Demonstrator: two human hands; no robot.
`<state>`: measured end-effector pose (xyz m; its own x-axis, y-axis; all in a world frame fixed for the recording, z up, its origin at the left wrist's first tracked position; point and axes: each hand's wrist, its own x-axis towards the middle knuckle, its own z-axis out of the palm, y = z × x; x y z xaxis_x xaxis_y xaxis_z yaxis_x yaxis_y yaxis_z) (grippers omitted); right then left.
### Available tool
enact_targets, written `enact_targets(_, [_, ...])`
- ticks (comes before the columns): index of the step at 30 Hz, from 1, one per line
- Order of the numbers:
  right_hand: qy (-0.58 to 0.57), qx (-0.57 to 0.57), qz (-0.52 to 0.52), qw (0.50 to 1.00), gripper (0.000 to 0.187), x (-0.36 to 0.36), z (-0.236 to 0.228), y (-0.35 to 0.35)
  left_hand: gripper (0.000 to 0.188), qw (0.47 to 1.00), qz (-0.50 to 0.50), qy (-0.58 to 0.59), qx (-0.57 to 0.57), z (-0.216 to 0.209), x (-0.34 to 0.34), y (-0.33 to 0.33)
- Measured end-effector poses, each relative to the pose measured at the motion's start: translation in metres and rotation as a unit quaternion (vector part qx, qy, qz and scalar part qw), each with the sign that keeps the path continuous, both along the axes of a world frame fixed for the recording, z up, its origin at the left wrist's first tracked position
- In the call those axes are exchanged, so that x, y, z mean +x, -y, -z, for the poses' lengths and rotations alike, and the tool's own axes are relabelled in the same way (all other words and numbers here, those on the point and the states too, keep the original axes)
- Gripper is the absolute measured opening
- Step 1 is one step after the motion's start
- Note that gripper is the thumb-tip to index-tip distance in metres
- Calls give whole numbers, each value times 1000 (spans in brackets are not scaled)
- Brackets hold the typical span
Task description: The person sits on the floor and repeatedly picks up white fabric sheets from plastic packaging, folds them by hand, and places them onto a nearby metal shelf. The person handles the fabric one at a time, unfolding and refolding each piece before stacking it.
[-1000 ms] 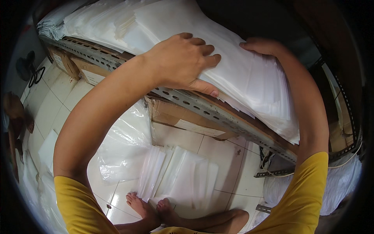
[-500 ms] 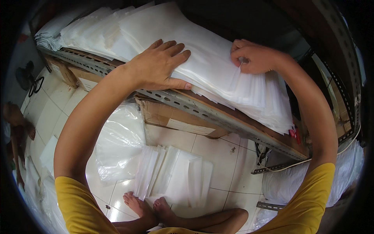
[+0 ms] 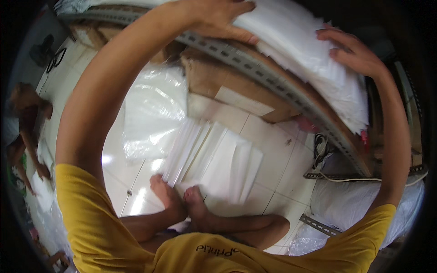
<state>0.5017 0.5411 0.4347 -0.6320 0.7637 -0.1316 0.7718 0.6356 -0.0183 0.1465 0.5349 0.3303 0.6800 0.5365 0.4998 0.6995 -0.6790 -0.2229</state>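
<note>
A long stack of thin, translucent white plastic sheets or bags [image 3: 296, 38] lies along the shelf [image 3: 255, 66], its layers fanned at the right end. My left hand [image 3: 218, 20] rests on the stack's near side, fingers stretched and thumb spread along the edge; the upper frame edge cuts off part of it. Over the stack's right part, my right hand [image 3: 357, 52] touches the sheets with forefinger and thumb apart. Nothing shows gripped in either hand, though motion blurs both a little.
Cardboard boxes [image 3: 239, 88] stand under the shelf's slotted metal edge. Before my bare feet, more clear and white plastic sheets [image 3: 227, 159] lie on the tiled floor beside a shiny plastic pack [image 3: 154, 111]. Wrapped bundles [image 3: 355, 200] sit at right. Another person [image 3: 29, 132] is at far left.
The view has tilted down, so the shelf and stack sit higher in the picture. My right hand's pinch on the sheets has loosened; its fingers are now apart. The left hand stays on the stack.
</note>
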Motion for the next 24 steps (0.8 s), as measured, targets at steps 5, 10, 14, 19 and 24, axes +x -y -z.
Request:
enact_targets(5, [-110,165,-15,980,58,0,8,26,91,998,-45,29,21,11,0,29])
enact_targets(10, [-522,104,34,846,30,-32,96,164,41,946,-122,296,-59,145,-1,172])
enact_targets(14, [-496,-274,184,803,40,-80,255,247,58,903,-206,241,-288,277,14,282])
enact_targets(19, [-289,-82,75,951,37,-98,431,296,43,951,-41,57,-300,325,56,330])
enact_targets(24, [-43,3,88,995,23,-63,440,308,38,921,-94,-128,-357,345,87,327])
